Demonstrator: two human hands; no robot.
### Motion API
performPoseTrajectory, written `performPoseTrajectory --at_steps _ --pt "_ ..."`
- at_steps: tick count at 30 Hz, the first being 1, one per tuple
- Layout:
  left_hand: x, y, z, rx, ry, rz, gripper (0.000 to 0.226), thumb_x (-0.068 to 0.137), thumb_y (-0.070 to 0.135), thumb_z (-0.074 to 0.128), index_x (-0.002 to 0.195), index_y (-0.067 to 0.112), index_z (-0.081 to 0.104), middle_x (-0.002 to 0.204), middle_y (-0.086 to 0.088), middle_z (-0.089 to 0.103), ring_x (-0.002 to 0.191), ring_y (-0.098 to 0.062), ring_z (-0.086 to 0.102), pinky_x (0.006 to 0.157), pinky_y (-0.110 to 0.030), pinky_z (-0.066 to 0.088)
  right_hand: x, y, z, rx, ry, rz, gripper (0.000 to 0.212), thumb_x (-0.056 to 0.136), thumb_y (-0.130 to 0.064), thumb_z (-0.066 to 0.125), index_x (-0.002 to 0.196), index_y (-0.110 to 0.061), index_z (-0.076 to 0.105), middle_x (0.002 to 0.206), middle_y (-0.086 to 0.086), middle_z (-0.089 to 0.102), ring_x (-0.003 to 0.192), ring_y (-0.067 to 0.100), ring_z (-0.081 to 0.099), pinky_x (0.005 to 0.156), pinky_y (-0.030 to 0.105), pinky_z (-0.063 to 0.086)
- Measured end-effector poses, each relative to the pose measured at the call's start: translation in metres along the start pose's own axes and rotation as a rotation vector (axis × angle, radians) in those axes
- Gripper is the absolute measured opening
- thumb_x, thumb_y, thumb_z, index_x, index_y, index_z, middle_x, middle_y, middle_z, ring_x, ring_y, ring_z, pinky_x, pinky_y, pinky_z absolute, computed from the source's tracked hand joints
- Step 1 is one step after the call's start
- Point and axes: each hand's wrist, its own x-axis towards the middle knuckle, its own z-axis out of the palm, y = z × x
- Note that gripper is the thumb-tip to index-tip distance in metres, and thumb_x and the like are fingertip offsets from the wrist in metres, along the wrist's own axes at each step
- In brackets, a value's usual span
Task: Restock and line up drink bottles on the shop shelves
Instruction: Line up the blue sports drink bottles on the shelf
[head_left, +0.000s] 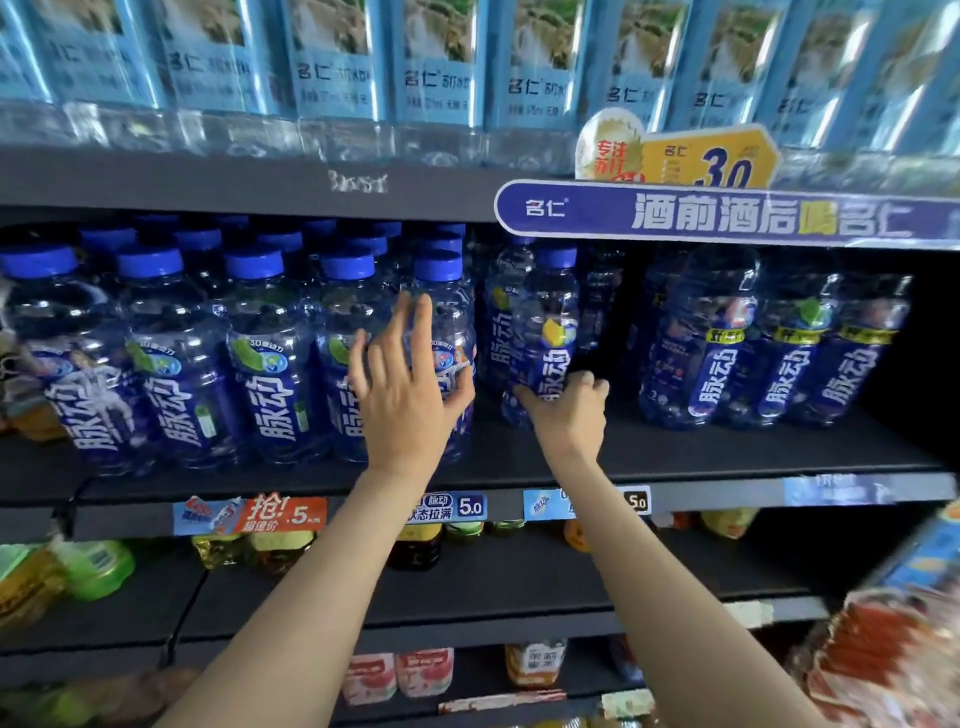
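The middle shelf carries blue-capped drink bottles, packed at the left, with bare board around a lone bottle set back mid-shelf. The left hand, fingers spread, steadies the end front-row bottle, probably squaring the row. The right hand grips the lone bottle's base, likely to draw it forward; its fingertips are hidden behind.

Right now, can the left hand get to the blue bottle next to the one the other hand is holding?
Probably yes. The left hand already lies with straight fingers against that front-row bottle, and nothing stands in front of it. The right hand grips the neighbouring bottle low down, off to the side.
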Motion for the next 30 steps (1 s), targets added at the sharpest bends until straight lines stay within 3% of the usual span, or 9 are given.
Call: performPoseTrajectory --at_steps 6,10,14,16,19,21,24,28,30 --pt "0.0 0.0 -0.001 0.004 0.003 0.004 0.068 0.085 0.046 0.05 0.138 0.008 0.03 0.134 -0.014 0.051 0.114 -0.029 0.055 0.111 -0.039 0.016 -0.005 -0.019 0.023 -0.018 -0.027 0.003 0.06 0.081 -0.038 0.069 0.116 -0.002 0.037 0.127 0.013 0.035 0.098 0.038 0.058 0.065 0.034 0.038" --pt "0.0 0.0 0.001 0.014 0.019 0.007 0.068 0.086 0.046 0.05 0.138 0.008 0.03 0.134 -0.014 0.051 0.115 -0.027 0.052 0.111 -0.038 0.015 -0.001 -0.008 0.019 0.001 -0.094 -0.112 0.065 0.081 -0.033 0.07 0.128 -0.004 0.035 0.129 0.012 0.035 0.101 0.035 0.056 0.07 0.031 0.037" --pt "-0.001 0.0 0.002 0.005 0.049 0.011 0.066 0.087 0.044 0.05 0.138 0.006 0.032 0.135 -0.015 0.05 0.118 -0.024 0.044 0.112 -0.038 0.014 0.015 0.012 0.004 0.113 -0.189 -0.232 0.066 0.081 -0.036 0.07 0.133 -0.007 0.043 0.119 0.007 0.043 0.097 0.021 0.054 0.08 0.038 0.052" --pt "0.0 0.0 0.002 -0.004 0.051 0.009 0.065 0.087 0.044 0.049 0.137 0.006 0.032 0.135 -0.015 0.05 0.118 -0.024 0.043 0.113 -0.038 0.013 0.028 0.023 -0.005 0.223 -0.118 -0.218 0.058 0.082 -0.042 0.066 0.128 -0.008 0.051 0.112 0.004 0.045 0.094 0.02 0.056 0.081 0.04 0.053" --pt "0.0 0.0 0.003 0.002 0.065 0.001 0.065 0.086 0.043 0.049 0.138 0.007 0.031 0.134 -0.016 0.05 0.117 -0.025 0.043 0.112 -0.038 0.013 0.06 0.033 -0.012 0.224 0.062 -0.133 0.054 0.084 -0.038 0.065 0.122 -0.002 0.052 0.118 0.013 0.053 0.103 0.024 0.054 0.085 0.026 0.04" --pt "0.0 0.0 0.004 -0.007 0.076 0.005 0.065 0.086 0.043 0.048 0.138 0.007 0.032 0.134 -0.016 0.05 0.116 -0.026 0.045 0.112 -0.038 0.013 0.084 0.033 -0.008 0.194 0.121 -0.114 0.059 0.083 -0.033 0.068 0.125 0.002 0.047 0.124 0.02 0.053 0.114 0.033 0.051 0.091 0.033 0.039" --pt "0.0 0.0 0.008 -0.005 0.106 0.012 0.065 0.085 0.043 0.047 0.138 0.007 0.033 0.132 -0.017 0.051 0.115 -0.025 0.043 0.112 -0.039 0.013 0.121 0.028 0.009 0.208 0.117 -0.114 0.067 0.082 -0.026 0.07 0.132 0.003 0.037 0.133 0.02 0.048 0.123 0.034 0.046 0.101 0.038 0.038" --pt "0.0 -0.001 0.015 0.026 0.155 0.006 0.065 0.084 0.043 0.045 0.137 0.006 0.034 0.132 -0.017 0.052 0.112 -0.024 0.04 0.112 -0.038 0.012 0.167 0.023 0.036 0.267 0.104 -0.022 0.068 0.081 -0.017 0.07 0.134 0.004 0.032 0.135 0.02 0.046 0.123 0.033 0.046 0.102 0.039 0.039" --pt "0.0 -0.001 0.018 0.026 0.179 0.01 0.065 0.084 0.043 0.044 0.137 0.006 0.034 0.133 -0.017 0.051 0.112 -0.024 0.041 0.112 -0.038 0.012 0.182 0.023 0.047 0.183 0.094 0.038 0.069 0.085 -0.015 0.065 0.139 0.006 0.026 0.14 0.022 0.04 0.129 0.033 0.041 0.106 0.036 0.035"
